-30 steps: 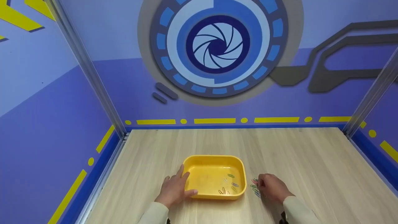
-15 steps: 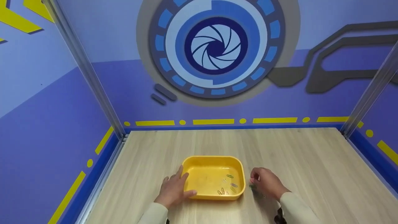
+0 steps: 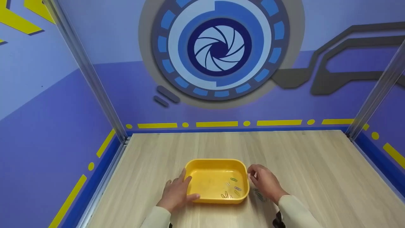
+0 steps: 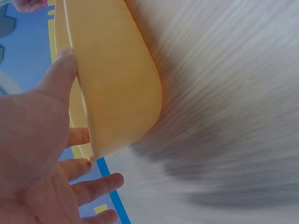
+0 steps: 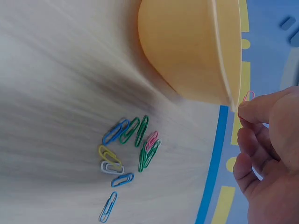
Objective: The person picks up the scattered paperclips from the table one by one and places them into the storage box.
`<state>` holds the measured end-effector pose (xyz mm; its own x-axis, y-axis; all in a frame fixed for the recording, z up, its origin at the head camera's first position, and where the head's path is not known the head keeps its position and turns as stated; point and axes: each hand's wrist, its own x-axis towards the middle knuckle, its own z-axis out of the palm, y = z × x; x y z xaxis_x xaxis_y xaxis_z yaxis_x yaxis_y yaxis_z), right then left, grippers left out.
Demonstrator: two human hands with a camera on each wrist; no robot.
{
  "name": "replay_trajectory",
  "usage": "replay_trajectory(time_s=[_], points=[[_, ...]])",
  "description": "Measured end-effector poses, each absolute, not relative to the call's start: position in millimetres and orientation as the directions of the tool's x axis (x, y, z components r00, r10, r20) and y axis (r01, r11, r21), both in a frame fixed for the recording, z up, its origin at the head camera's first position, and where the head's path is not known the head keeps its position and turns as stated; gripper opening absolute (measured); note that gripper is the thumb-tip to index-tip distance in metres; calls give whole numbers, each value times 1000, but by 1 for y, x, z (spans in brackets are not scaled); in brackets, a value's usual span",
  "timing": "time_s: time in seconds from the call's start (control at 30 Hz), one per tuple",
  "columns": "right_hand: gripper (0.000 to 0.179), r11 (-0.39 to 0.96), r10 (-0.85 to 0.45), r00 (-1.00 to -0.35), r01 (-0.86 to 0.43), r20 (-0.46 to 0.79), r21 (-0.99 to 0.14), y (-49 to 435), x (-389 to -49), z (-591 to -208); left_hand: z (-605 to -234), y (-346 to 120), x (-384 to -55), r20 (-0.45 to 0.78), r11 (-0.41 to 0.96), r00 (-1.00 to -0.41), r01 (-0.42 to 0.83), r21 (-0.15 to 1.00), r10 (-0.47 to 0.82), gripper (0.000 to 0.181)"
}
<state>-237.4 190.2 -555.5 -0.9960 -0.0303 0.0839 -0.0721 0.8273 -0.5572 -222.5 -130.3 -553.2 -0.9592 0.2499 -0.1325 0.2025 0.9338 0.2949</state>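
Note:
A yellow plastic tray (image 3: 205,185) stands on the wooden table, with several coloured paper clips inside, among them a green paper clip (image 3: 233,179). My left hand (image 3: 175,193) rests on the tray's left side, fingers spread; its thumb touches the rim. Thumb and forefinger of my right hand (image 3: 267,182) pinch a pink paper clip (image 5: 249,95) beside the tray's right rim. Below that hand lies a loose group of clips, including a yellow paper clip (image 5: 110,155), a white paper clip (image 5: 112,168) and a blue paper clip (image 5: 122,179).
The wooden table (image 3: 158,148) reaches back to a printed blue wall (image 3: 221,112). A metal post (image 3: 91,79) rises at the back left corner, and another metal post (image 3: 375,91) at the back right.
From the clips on the table, my right hand has moved left and away from me to the tray's right rim, carrying the pink paper clip. The left hand has stayed on the tray.

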Motion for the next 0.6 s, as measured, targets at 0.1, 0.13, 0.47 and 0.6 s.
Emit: replay_trajectory(time_s=[0.1,0.13,0.47,0.6], points=[[17,821,-34,-996,-75,84,-566,187,-238,-555,-554,-130,-223,-144,937,-961,187,296,237,81],[17,818,-35,-996,-75,80,-571,186,-238,-555,-554,-130,-223,-146,938,-962,182,297,233,81],[15,807,-53,-997,-80,62,-585,171,-238,-556,-554,-128,-224,-180,943,-961,150,298,210,81],[18,800,-58,-998,-70,40,-595,165,-238,-556,-554,-129,-223,-173,939,-960,160,304,219,81]])
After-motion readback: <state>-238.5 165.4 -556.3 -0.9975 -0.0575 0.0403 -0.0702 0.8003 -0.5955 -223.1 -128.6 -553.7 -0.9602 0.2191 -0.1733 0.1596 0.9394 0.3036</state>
